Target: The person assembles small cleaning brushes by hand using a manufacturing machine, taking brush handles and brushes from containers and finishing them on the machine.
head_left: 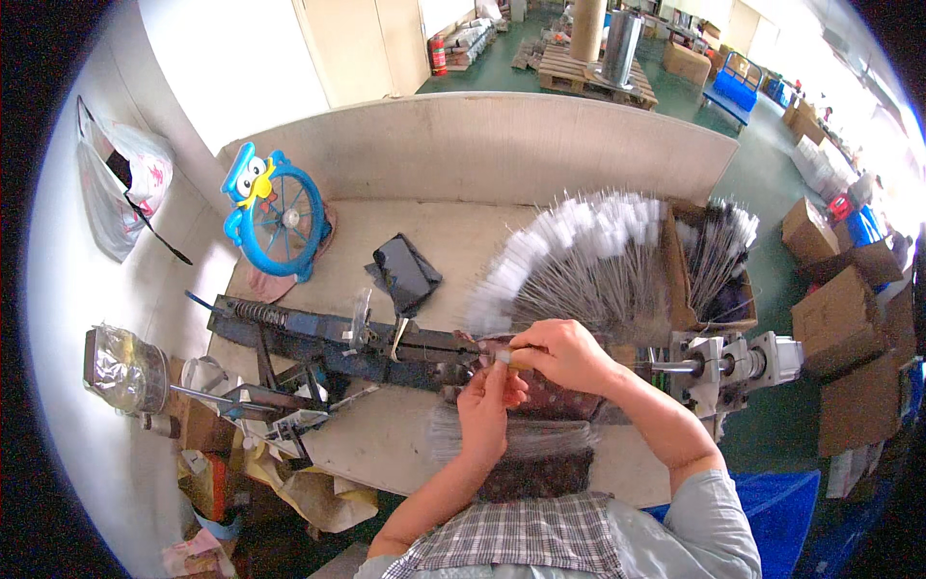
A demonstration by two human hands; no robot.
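In front of the machine my two hands meet, fingertips close together. Between them shows a small whitish piece (503,357), too small to name. My left hand (485,405) pinches it from below, fingers curled. From the right, my right hand (562,351) closes thumb and fingers on the same piece. Behind the hands runs a long dark metal machine bed (318,333) with a spring on it. A bundle of thin wires (511,434) lies just below my hands on dark patterned cloth (540,475). Beyond them, many thin wire stems with white tips (588,246) fan out.
An open cardboard box (681,270) of dark-tipped wires stands at the right of the fan. A motor unit with a shaft (733,364) is at the right end. A blue cartoon desk fan (282,220) and a black pouch (405,273) stand at the back left.
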